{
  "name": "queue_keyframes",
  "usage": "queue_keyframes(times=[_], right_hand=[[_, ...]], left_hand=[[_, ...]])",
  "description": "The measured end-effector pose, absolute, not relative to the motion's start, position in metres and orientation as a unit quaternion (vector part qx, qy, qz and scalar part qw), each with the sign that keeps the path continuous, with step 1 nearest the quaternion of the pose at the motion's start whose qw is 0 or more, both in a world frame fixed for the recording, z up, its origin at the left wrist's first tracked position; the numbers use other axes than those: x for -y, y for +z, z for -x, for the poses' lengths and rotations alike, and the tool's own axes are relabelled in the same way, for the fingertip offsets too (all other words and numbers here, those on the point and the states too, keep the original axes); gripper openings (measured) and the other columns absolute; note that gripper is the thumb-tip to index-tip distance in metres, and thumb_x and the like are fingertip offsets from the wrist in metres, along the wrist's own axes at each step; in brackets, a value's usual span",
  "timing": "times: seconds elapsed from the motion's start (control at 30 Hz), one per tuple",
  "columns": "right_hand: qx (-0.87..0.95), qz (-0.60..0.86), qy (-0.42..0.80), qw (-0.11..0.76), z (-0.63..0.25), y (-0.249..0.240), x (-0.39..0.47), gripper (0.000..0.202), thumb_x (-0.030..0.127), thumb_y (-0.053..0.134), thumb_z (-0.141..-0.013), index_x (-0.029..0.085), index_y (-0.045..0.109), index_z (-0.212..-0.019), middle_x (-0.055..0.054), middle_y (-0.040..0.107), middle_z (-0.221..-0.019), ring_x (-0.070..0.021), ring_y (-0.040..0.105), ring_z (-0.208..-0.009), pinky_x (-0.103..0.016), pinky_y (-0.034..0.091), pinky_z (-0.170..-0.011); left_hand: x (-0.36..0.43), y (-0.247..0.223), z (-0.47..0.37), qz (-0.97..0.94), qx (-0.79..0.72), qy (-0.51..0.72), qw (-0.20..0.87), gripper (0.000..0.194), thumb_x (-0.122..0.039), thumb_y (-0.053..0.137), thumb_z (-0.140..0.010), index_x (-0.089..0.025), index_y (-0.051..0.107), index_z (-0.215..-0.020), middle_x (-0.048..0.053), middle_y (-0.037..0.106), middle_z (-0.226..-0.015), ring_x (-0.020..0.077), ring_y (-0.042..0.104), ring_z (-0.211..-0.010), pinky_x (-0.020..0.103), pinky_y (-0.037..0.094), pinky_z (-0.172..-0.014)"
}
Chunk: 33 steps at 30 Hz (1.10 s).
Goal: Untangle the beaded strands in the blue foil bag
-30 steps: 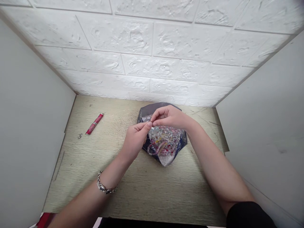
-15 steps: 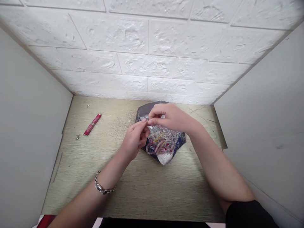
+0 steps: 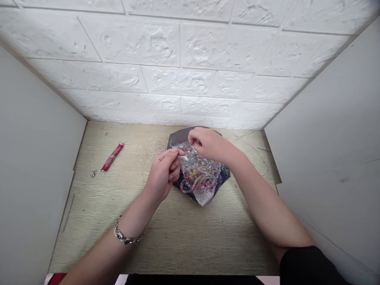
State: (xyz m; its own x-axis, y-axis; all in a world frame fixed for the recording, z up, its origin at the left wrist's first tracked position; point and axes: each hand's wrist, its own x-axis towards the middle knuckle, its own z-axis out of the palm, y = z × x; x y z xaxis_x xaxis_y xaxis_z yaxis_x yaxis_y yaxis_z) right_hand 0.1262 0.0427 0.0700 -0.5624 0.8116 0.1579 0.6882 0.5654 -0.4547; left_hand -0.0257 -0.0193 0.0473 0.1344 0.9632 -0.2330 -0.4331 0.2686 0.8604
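Note:
My left hand [image 3: 165,171] is closed in a pinch at the left side of a pile of small beads [image 3: 203,173]. A bright glint shows by its fingertips, too small to name. Above the far part of the pile, my right hand [image 3: 208,144] hovers with its fingers curled together; whatever lies in them is hidden. The beads are clear, pink, yellow and red, some apparently strung. They lie on an opened-out wrapper with a silvery inside, dark blue edges and a grey flap [image 3: 180,138] at the back.
A red tube with a silver band [image 3: 113,157] lies on the wooden tabletop [image 3: 190,241] to the left. Small metal bits [image 3: 94,173] are near it. Loose threads [image 3: 252,146] lie at the right. Grey side panels [image 3: 329,130] and a white brick-pattern wall [image 3: 166,83] enclose the table.
My hands were together at the fingertips and have come apart. The right hand has lifted slightly up and away, its fingers more curled; the left still pinches. The view has shifted a little.

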Motion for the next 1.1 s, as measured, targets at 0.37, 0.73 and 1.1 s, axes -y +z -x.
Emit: queue_keyframes(times=[0.37, 0.73, 1.1], right_hand=[[0.866, 0.484, 0.124, -0.026, -0.117, 0.036, -0.051, 0.023, 0.012, 0.042, -0.074, 0.016, 0.064, -0.079, -0.01, 0.061, -0.086, -0.0163, 0.054, -0.069, -0.026, 0.028, -0.053], [0.869, 0.47, 0.152, -0.005, -0.118, 0.029, -0.055, 0.019, 0.015, 0.045, -0.07, 0.017, 0.064, -0.071, -0.006, 0.061, -0.07, -0.0139, 0.048, -0.06, -0.026, 0.028, -0.05], [0.868, 0.449, 0.196, 0.087, -0.114, 0.024, -0.056, 0.009, 0.016, 0.049, -0.067, 0.014, 0.057, -0.07, -0.007, 0.057, -0.073, -0.0134, 0.048, -0.066, -0.026, 0.032, -0.058]], left_hand=[[0.022, 0.048, 0.027, -0.301, -0.419, 0.506, 0.691, 0.014, -0.03, 0.046, -0.079, -0.018, 0.047, -0.072, -0.011, 0.015, -0.044, 0.001, 0.012, -0.031, 0.012, 0.011, -0.031], [0.022, 0.05, 0.025, -0.307, -0.427, 0.504, 0.685, 0.015, -0.03, 0.044, -0.081, -0.019, 0.046, -0.071, -0.011, 0.015, -0.044, 0.0018, 0.011, -0.032, 0.012, 0.011, -0.031], [0.021, 0.045, 0.023, -0.327, -0.441, 0.5, 0.669, 0.017, -0.035, 0.047, -0.08, -0.019, 0.048, -0.074, -0.011, 0.016, -0.044, 0.002, 0.01, -0.033, 0.012, 0.011, -0.031]])
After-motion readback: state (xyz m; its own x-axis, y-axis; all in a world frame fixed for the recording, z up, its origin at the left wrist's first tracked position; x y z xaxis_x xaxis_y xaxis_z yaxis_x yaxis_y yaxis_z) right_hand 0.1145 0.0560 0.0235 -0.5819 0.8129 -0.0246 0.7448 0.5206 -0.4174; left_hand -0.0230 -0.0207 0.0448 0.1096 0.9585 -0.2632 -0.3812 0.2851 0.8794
